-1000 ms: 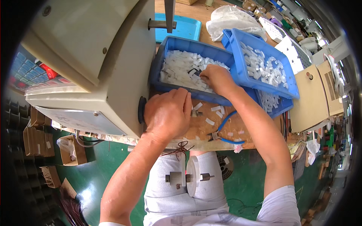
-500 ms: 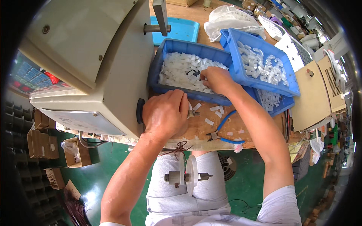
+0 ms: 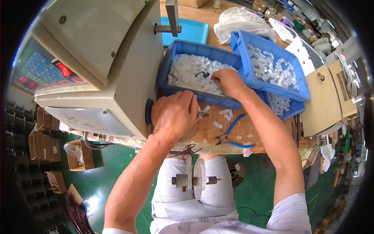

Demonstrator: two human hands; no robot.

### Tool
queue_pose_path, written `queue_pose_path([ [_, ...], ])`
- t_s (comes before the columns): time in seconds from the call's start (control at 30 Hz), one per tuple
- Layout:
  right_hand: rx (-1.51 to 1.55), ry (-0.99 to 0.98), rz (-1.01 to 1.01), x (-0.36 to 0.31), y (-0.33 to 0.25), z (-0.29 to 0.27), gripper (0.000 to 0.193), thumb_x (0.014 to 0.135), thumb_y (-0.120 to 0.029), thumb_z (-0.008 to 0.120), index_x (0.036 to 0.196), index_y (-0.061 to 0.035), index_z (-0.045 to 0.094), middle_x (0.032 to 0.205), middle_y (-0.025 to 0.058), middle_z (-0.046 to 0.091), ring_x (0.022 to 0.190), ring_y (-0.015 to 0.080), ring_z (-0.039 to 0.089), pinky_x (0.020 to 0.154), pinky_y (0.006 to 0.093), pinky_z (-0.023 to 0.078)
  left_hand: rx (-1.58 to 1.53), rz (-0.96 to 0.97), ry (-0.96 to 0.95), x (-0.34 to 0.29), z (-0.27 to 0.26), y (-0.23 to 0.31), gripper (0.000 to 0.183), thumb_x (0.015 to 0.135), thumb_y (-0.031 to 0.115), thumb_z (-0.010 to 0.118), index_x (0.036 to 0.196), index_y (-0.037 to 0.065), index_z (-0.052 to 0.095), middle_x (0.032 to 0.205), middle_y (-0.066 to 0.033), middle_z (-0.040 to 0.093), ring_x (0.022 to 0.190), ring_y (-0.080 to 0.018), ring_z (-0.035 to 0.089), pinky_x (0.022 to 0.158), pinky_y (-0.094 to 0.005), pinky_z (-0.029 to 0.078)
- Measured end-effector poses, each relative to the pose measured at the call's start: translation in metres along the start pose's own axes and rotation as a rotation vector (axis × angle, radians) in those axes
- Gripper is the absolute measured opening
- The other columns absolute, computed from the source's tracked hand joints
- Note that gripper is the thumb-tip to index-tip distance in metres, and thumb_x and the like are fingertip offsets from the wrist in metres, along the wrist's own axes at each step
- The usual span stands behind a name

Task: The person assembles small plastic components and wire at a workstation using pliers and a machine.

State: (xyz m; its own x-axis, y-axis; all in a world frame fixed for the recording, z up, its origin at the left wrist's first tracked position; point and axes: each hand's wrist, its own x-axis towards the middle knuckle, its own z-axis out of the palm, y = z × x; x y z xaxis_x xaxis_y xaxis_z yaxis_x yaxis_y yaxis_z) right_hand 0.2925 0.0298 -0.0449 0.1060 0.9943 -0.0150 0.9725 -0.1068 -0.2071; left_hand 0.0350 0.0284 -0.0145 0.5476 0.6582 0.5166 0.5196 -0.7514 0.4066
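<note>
Beside the machine (image 3: 132,78), the left hand (image 3: 173,115) curls near a black disc (image 3: 148,111). Next, the blue bin (image 3: 202,96) is well filled with white pieces (image 3: 187,70), so plenty seems left. The right hand (image 3: 229,82) is in it, fingers bent down at the pieces; whether either hand grips anything, I cannot tell. Rightmost, a tray (image 3: 278,89) holds more pieces, perhaps the share already done.

The right hand (image 3: 230,82) reaches over white pieces (image 3: 187,72)
</note>
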Motion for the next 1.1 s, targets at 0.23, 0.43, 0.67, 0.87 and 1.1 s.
queue_pose_path([
  [0.23,0.299,0.467,-0.277,-0.06,-0.056,-0.037,0.017,0.096,-0.01,0.063,0.111,-0.0066,0.071,0.092,0.0105,0.071,0.077,0.0292,0.069,0.073,0.0383,0.055,0.006,-0.018,-0.002,-0.003,-0.002,-0.005,0.013,0.094,0.02,0.064,0.086,0.01,0.067,0.078,-0.0086,0.07,0.068,-0.0346,0.066,0.062,-0.0463,0.051],
  [0.43,1.118,0.302,0.078,-0.137,-0.09,-0.004,0.016,0.103,-0.004,0.057,0.118,-0.003,0.064,0.09,0.0016,0.063,0.075,0.008,0.057,0.068,0.0247,0.05,0.05,-0.167,-0.206,0.013,-0.012,0.01,0.025,0.097,0.027,0.061,0.085,0.007,0.07,0.081,-0.0124,0.072,0.072,-0.0372,0.068,0.064,-0.0484,0.052],
  [0.67,1.083,0.358,0.123,-0.139,-0.101,0.017,0.018,0.102,-0.003,0.06,0.119,-0.0042,0.067,0.089,0.0005,0.066,0.076,0.0069,0.06,0.068,0.0238,0.051,0.13,-0.387,-0.534,0.034,-0.014,0.009,0.037,0.098,0.036,0.055,0.091,0.006,0.076,0.09,-0.0174,0.074,0.085,-0.04,0.07,0.077,-0.0497,0.055],
  [0.87,1.199,0.318,0.229,-0.143,-0.112,0.021,0.024,0.104,-0.009,0.059,0.127,-0.0062,0.067,0.085,0.002,0.067,0.07,0.0068,0.061,0.061,0.0239,0.051,0.109,-0.395,-0.51,0.032,-0.011,0.008,0.037,0.097,0.037,0.056,0.092,0.007,0.076,0.091,-0.0166,0.075,0.087,-0.0394,0.071,0.078,-0.0486,0.055],
  [1.1,1.27,0.452,0.206,-0.14,-0.13,0.036,0.028,0.106,-0.008,0.055,0.133,-0.0027,0.063,0.086,0.0075,0.07,0.071,0.0104,0.066,0.064,0.0262,0.056,0.127,-0.398,-0.503,0.032,-0.01,0.007,0.036,0.097,0.037,0.058,0.091,0.007,0.076,0.089,-0.0155,0.075,0.085,-0.0387,0.071,0.076,-0.0481,0.055],
])
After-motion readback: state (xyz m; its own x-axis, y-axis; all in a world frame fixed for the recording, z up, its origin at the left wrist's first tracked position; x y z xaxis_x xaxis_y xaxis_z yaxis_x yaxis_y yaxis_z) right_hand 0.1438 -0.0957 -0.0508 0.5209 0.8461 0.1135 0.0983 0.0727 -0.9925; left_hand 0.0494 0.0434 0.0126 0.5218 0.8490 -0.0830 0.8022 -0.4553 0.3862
